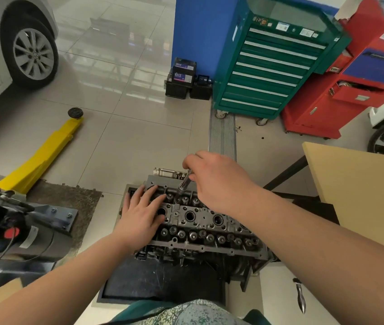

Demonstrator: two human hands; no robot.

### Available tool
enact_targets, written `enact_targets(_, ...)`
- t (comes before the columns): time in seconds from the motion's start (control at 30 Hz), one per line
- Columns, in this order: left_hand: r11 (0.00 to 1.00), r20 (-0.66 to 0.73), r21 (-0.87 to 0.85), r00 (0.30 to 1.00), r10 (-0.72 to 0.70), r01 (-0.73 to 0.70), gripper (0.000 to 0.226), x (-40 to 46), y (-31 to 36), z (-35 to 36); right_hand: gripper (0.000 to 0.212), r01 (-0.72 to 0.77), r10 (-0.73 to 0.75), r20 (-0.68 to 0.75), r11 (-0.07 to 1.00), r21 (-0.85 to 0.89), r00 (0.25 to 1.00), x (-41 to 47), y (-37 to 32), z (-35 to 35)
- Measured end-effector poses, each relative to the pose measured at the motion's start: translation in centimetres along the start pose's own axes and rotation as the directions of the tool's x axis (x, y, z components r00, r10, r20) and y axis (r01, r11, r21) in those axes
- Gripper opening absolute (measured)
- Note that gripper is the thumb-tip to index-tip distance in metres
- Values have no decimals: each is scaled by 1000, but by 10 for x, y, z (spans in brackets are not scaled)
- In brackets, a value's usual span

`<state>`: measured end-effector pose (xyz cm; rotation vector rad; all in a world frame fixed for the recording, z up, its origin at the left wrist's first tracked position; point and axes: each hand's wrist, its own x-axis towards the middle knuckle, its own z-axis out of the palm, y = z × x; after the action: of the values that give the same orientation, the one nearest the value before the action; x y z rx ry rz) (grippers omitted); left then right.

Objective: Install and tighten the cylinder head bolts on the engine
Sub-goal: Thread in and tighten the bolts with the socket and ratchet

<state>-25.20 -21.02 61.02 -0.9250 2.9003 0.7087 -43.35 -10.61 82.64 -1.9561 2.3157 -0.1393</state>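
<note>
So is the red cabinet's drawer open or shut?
Open. The drawer on the red cabinet is pulled out from its front, with a dark gap above it.

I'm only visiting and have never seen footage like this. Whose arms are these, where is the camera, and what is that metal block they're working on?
There is no robot here: a person wears a camera on the head, looking down at their own arms. The metal block is an engine's cylinder head, sitting over a dark tray on the workshop floor. The left hand rests flat on it, fingers straight. The right hand grips a slim metal tool pointing down into the head, probably turning a bolt. Behind stand a green tool cabinet and a yellow lift arm.
</note>
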Motion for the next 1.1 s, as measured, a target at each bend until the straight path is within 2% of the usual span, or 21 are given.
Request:
enact_targets(0.1, 992, -101, -32, 988, 119, -122, 58, 17, 10, -13, 27, -4, 4, -2, 1000, -7, 1000, 0, -4, 2)
enact_targets(0.27, 988, -54, -57, 988, 143, -146, 31, 53, 24, -20, 25, -14, 14, 12, 1000, -26, 1000, -1, -7, 1)
enact_targets(0.37, 984, -72, -41, 983, 169, -172, 20, 60, 19, -12, 25, -21, 21, 13, 999, -35, 1000, -3, -4, 2)
enact_targets(0.47, 984, -101, -37, 980, 172, -177, 18, 60, 18, -10, 22, -35, 35, 7, 999, -21, 999, -3, -4, 5)
enact_targets(0.57, 985, -114, -48, 981, 159, -165, 29, 59, 21, -15, 22, -72, 72, -9, 997, -25, 997, 0, -6, 6)
enact_targets(0.63, 961, -136, -179, 973, 188, -211, 36, 56, 28, -26, 31, -118, 116, -19, 989, -88, 993, 4, -6, 7)
enact_targets(0.7, 854, -202, -458, 965, 168, -245, 22, 51, 42, -45, 37, -134, 135, -6, 985, -110, 991, 9, -4, 6)
enact_targets(0.73, 810, -233, -529, 961, 146, -252, 16, 50, 48, -54, 38, -127, 128, 12, 989, -82, 992, 10, -3, 5)
enact_targets(0.77, 790, -262, -555, 956, 132, -261, 13, 49, 53, -60, 37, -106, 107, 32, 994, -41, 994, 9, -2, 4)
enact_targets(0.83, 801, -225, -552, 967, 122, -230, 9, 47, 59, -72, 31, -27, 26, 68, 1000, -1, 997, 6, 2, -1)
enact_targets(0.9, 813, -103, -557, 986, 132, -167, 11, 49, 55, -74, 30, 39, -35, 117, 998, -38, 993, 5, 5, -8)
enact_targets(0.97, 799, -35, -583, 988, 152, -144, 11, 48, 58, -79, 21, 11, 4, 119, 992, -129, 993, 6, 4, -13)
enact_targets(1.1, 782, -143, -602, 985, 95, -163, 18, 44, 72, -92, 48, -43, 61, 74, 972, -229, 995, 15, -2, -15)
